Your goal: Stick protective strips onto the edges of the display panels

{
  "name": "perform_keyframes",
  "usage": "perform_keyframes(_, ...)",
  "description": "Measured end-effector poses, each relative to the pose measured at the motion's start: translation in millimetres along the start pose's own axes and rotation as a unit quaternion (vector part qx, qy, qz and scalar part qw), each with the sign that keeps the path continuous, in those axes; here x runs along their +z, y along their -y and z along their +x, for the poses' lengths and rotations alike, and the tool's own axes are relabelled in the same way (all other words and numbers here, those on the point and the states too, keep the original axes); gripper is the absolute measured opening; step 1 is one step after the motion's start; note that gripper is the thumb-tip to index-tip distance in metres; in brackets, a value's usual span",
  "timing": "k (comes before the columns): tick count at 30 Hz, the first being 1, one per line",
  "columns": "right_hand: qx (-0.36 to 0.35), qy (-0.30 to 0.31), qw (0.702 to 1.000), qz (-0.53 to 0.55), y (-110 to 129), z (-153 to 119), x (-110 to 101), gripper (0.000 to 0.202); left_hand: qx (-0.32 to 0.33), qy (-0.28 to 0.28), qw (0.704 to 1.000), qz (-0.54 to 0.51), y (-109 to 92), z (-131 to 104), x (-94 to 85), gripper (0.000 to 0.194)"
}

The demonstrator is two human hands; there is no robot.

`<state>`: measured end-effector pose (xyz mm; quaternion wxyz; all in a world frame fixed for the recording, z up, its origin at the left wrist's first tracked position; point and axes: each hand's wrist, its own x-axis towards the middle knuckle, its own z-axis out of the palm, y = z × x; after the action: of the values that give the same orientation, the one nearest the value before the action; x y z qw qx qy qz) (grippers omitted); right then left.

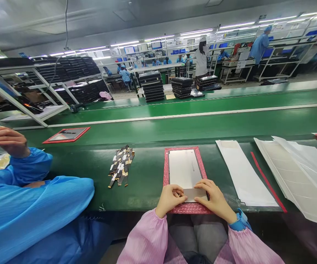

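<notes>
On my feed, nearest: two pink sleeves [148,234], a blue band [240,221] at the right wrist. Left hand [169,198] narrow, thumb and curled fingers closed on the left end of a grey strip [192,194]. Right hand [215,198] a little wider, thumb and fingers holding the strip's right end. The strip lies across the near end of a silver panel [181,165]; panel rests on pink bubble wrap [191,209], up against the near edge of the green surface [147,176].

Right of the wrap I note a white sheet [246,179], a slanting red strip [268,183], then more pale sheets [290,176] reaching past the near edge. Left of it, set back from that edge: an overlapping heap of dark-and-white strips [121,165]. Farther left, a co-worker's blue sleeve [34,165] and raised hand [6,139]; I cannot tell what it holds.

Beyond: a second panel [69,135] on red wrap [45,141], a long white line [161,117], dark stacks [151,88] along the far edge. Farthest, a person in a white coat [201,62], standing.
</notes>
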<state>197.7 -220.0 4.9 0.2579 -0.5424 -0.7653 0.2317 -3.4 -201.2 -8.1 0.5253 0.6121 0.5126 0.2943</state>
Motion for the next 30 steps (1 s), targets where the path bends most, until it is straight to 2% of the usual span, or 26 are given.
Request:
perform_keyframes(7,0.0,0.0,1.0,-0.005,-0.4,-0.1,0.8,0.027,-0.004,0.003,1.0,0.008,1.5,-0.4,0.2,0.027)
perform_keyframes(21,-0.012,-0.007,0.999,-0.031,0.0,-0.4,0.7,0.03,0.047,0.044,0.997,0.047,0.2,-5.3,-8.4,0.026)
perform_keyframes(25,-0.004,-0.029,0.997,-0.075,6.1,-1.4,6.4,0.035,0.051,0.048,0.997,0.042,1.4,-5.5,-8.1,0.026)
perform_keyframes(30,0.029,-0.076,0.989,-0.124,20.2,-2.6,20.2,0.047,0.053,0.012,0.998,0.038,2.1,-8.8,-2.8,0.026)
